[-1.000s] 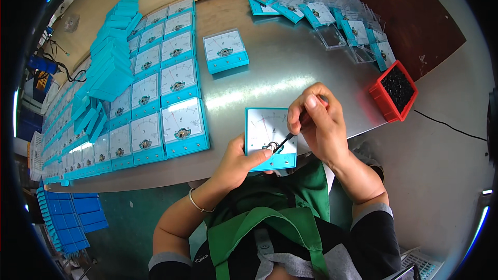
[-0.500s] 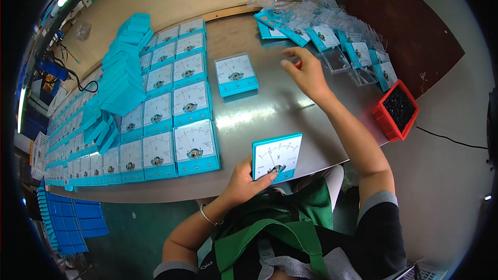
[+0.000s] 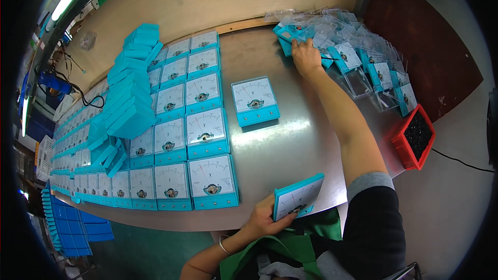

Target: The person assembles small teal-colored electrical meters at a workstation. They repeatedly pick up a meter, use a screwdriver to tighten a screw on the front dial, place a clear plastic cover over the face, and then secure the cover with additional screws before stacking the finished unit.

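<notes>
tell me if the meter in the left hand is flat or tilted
Tilted: the left hand holds the meter by one side, its dial face slanted and foreshortened.

1 panel meter (image 3: 302, 195), with a teal frame and a white scale face, is held at a tilt in front, its face foreshortened. Well beyond it, to the back right, teal-and-white meters (image 3: 346, 55) lie in a jumbled, overlapping pile with clear plastic covers (image 3: 358, 83), a thin dark shaft (image 3: 330, 58) jutting over them
</notes>
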{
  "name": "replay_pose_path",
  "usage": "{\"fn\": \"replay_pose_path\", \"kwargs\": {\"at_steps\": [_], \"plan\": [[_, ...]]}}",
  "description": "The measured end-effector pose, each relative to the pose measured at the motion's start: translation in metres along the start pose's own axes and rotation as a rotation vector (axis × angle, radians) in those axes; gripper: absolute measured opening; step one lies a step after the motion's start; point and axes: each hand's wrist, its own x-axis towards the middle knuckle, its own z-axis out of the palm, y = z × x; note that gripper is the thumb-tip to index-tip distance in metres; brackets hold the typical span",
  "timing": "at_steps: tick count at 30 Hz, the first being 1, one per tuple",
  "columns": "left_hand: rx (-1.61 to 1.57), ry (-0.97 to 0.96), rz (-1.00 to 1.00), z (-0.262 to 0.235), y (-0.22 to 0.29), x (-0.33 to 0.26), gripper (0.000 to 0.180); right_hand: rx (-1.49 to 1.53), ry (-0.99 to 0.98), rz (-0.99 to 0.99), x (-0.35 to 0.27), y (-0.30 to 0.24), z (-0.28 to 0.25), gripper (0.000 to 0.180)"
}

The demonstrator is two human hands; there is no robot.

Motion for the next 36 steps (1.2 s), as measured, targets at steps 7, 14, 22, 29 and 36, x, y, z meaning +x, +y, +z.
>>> {"fn": "replay_pose_path", "kwargs": {"at_steps": [7,14,22,29,36], "plan": [[-0.071,-0.005,-0.025,0.001,0.012,0.003,0.035,0.125,-0.044,-0.145,-0.082,0.026,-0.095,0.032],[-0.108,-0.002,-0.02,0.003,0.006,-0.003,0.035,0.103,-0.203,-0.138,-0.153,0.056,-0.159,0.038],[-0.118,0.028,-0.011,0.005,-0.001,-0.003,0.032,0.077,-0.339,-0.088,-0.189,0.09,-0.193,0.033],[-0.136,0.059,0.002,0.009,0.004,-0.001,0.03,0.403,-0.093,0.142,-0.156,0.102,-0.209,0.017],[-0.112,0.026,0.024,0.008,0.0,-0.001,0.032,0.317,-0.152,0.204,-0.16,0.108,-0.161,0.019]]}}
